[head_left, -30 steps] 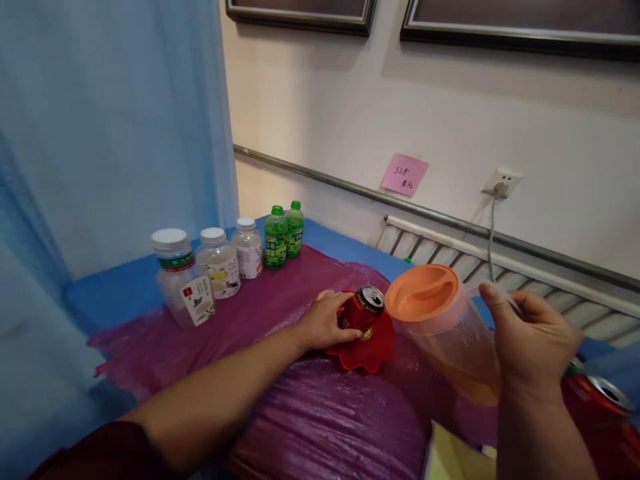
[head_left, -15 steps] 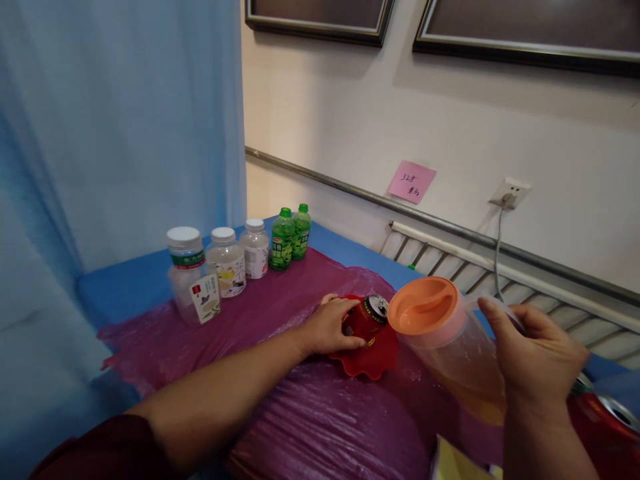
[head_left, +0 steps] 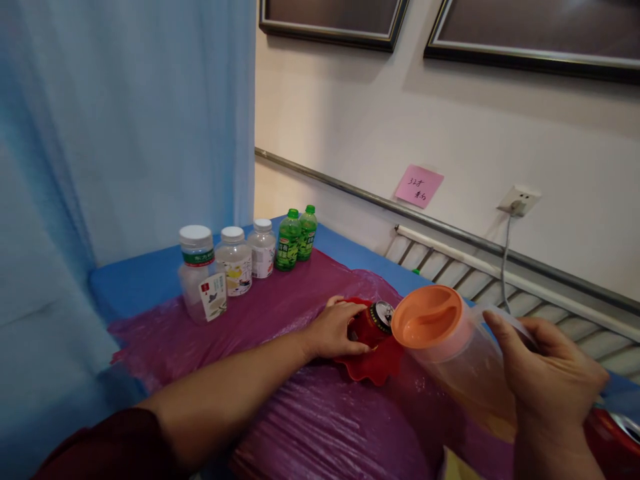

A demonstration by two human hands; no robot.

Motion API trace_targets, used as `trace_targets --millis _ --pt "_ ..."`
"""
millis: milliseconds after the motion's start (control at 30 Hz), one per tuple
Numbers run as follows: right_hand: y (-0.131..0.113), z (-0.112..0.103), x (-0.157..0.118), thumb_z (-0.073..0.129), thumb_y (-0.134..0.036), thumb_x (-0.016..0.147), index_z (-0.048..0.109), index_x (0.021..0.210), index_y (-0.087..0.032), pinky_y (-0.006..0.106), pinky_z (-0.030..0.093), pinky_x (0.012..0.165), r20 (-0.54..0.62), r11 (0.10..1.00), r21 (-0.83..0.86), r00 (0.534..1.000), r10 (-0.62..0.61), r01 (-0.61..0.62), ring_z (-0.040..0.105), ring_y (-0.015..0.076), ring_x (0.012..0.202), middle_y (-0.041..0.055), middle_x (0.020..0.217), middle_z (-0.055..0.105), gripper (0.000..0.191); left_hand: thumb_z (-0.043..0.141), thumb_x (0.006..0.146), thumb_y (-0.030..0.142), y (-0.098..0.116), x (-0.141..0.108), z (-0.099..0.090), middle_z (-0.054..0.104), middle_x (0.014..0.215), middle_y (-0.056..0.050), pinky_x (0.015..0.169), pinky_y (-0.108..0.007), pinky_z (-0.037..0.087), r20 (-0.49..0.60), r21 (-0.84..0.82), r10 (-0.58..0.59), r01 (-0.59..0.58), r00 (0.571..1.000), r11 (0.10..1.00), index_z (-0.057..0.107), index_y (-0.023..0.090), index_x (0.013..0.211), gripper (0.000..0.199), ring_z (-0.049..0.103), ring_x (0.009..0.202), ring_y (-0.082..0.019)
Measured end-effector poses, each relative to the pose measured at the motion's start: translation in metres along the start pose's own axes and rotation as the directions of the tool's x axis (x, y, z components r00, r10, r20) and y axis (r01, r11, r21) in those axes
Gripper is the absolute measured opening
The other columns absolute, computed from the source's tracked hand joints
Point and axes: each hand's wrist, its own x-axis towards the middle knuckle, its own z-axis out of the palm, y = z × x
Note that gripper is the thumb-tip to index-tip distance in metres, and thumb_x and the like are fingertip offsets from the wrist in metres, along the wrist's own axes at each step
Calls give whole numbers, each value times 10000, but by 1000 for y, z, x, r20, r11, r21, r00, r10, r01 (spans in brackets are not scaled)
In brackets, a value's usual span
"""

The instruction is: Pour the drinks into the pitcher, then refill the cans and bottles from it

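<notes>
My left hand (head_left: 340,329) is wrapped round a red can (head_left: 369,325), which leans to the right over a red scalloped mat (head_left: 376,365). The can's top faces the pitcher and has an opening. My right hand (head_left: 547,360) grips the handle of a translucent pitcher (head_left: 475,373) with an orange lid (head_left: 428,316). The pitcher is tilted left, its lid close beside the can's top. Pale yellowish liquid lies low in the pitcher. No stream of liquid can be made out.
Three clear jars with white lids (head_left: 196,273) (head_left: 235,263) (head_left: 263,250) and two green bottles (head_left: 288,243) (head_left: 307,235) stand at the back left on purple plastic sheeting (head_left: 240,313). Another red can (head_left: 613,440) is at the lower right. A radiator (head_left: 450,273) lines the wall.
The whole view has shifted slightly, so most things appear a little further right. My left hand still holds the can and my right hand the tilted pitcher.
</notes>
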Motion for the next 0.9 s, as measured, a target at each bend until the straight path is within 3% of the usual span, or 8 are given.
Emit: trace_targets --millis 900 --pt "-6 -7 -3 624 -787 784 657 646 -212 281 309 541 -2 997 -11 997 -73 73 435 129 525 -34 508 459 592 843 681 463 0 -1 0 706 1322 -88 1175 -520 286 -3 7 16 -16 1000 1000 627 258 1326 711 614 1252 -342"
